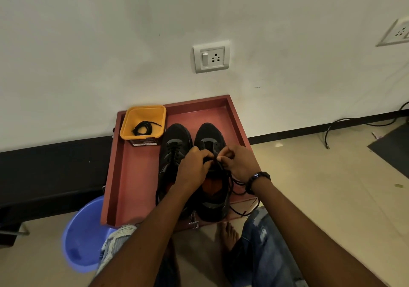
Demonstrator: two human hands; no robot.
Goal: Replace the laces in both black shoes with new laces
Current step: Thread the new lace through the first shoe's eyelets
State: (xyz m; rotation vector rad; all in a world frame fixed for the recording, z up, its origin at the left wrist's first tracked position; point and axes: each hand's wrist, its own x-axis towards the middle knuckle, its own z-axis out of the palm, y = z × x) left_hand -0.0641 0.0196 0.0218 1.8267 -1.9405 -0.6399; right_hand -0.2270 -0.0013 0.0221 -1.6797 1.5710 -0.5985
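Two black shoes stand side by side in a red tray [132,176], toes toward the wall. The left shoe [173,145] has a lace in its eyelets. Both hands work over the eyelets of the right shoe [209,136]. My left hand [193,167] grips the shoe's upper at the eyelets. My right hand [238,162] pinches a black lace [238,189], whose loose length trails over the tray's right edge toward my knee. Another coiled black lace [143,128] lies in a yellow tub [132,118] at the tray's back left corner.
A blue plastic basin [81,233] sits on the floor left of the tray. My knees in torn jeans and a bare foot [231,234] are just in front of it. The wall with a socket [211,56] is directly behind; cables [354,122] run along the floor at right.
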